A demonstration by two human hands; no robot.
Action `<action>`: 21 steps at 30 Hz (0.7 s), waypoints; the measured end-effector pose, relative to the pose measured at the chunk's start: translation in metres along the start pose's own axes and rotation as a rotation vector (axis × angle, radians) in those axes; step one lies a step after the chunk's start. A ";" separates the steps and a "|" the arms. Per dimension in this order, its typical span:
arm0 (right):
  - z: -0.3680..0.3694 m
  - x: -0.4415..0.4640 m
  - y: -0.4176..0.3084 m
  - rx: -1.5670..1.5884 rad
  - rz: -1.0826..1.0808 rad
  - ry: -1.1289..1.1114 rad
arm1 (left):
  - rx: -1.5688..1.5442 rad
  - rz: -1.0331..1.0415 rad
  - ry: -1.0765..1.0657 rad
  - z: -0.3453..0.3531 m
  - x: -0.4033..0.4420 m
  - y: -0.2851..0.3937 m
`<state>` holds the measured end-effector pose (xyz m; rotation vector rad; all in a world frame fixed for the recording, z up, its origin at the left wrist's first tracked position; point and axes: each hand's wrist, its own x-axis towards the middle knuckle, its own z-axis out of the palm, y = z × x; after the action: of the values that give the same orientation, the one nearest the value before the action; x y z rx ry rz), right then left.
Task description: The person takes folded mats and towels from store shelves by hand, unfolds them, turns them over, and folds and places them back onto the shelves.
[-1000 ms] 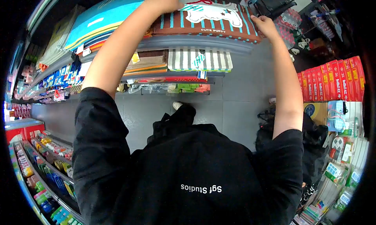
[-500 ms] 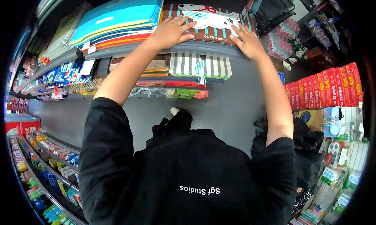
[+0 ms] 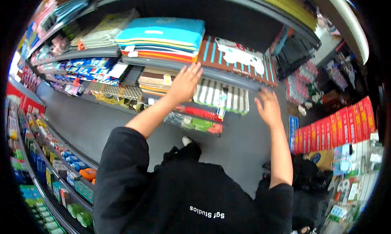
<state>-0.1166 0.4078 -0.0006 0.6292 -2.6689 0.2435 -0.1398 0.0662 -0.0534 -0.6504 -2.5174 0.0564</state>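
Observation:
A brown folded textile with blue stripes and a white puppy print lies on the upper shelf. My left hand is in front of the shelf edge, below the left end of that textile, with its fingers stretched out and nothing in them. Just off the shelf's right corner is my right hand, thumb apart from the slightly blurred fingers, holding nothing. Beside the brown textile lies a stack of folded textiles, turquoise on top. A grey-and-white striped textile rests on the shelf below, between my hands.
Brown and beige folded textiles lie on the lower shelf. Red boxes stand in a row at the right. Shelves of bottles and packets curve along the left. Grey floor shows beneath, and a black bag-like heap sits at the lower right.
Both my hands have come off the brown puppy textile and drawn back toward me. The textile stays on the shelf. The view has tilted up, showing more of the shelf above.

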 end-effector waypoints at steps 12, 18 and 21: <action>0.001 -0.011 -0.065 0.399 0.098 -0.217 | -0.441 -0.375 -0.202 -0.079 -0.086 -0.034; -0.028 0.042 -0.103 0.421 -0.115 -0.137 | -0.386 -0.421 0.098 -0.155 -0.071 -0.092; -0.043 0.086 -0.133 0.433 -0.243 -0.083 | -0.338 -0.394 0.249 -0.196 -0.063 -0.141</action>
<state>-0.1119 0.2676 0.0842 1.1058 -2.5961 0.7500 -0.0552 -0.1053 0.1076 -0.2529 -2.3800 -0.5665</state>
